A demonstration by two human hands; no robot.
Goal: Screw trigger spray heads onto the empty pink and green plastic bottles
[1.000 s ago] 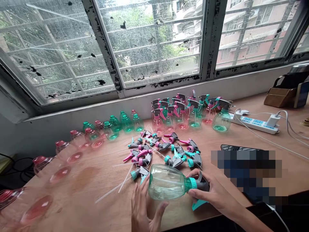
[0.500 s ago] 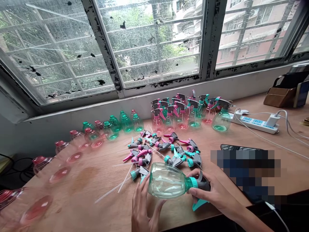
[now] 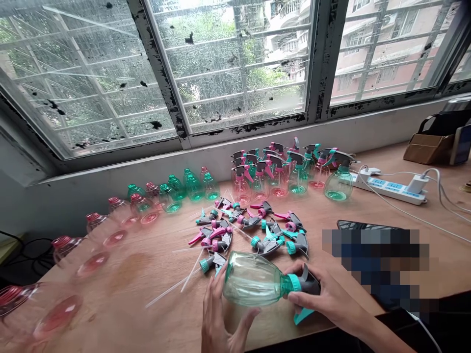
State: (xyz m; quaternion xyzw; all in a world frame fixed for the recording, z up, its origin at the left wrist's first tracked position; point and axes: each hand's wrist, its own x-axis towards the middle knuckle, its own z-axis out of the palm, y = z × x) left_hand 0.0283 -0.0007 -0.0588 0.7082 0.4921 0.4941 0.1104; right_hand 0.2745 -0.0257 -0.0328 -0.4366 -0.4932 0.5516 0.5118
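Observation:
A clear green spray bottle [image 3: 253, 282] lies on its side just above the wooden table's front edge. My left hand [image 3: 221, 318] cups the bottle's body from below, fingers curled around it. My right hand [image 3: 324, 299] grips the grey spray head [image 3: 309, 282] with its teal collar and teal trigger at the bottle's neck. Just beyond lies a pile of loose grey, pink and teal spray heads [image 3: 250, 228] with thin white tubes.
Capped-off pink and green bottles [image 3: 162, 198] line the wall to the left. Finished spray bottles [image 3: 287, 171] stand grouped near the window. A white power strip [image 3: 390, 189] with cables lies right, a dark tablet [image 3: 371, 245] near my right arm, and a brown box [image 3: 429, 147] at far right.
The bottle's body has tipped slightly down and left in my hands. My left hand has shifted further under it. Nothing else moved.

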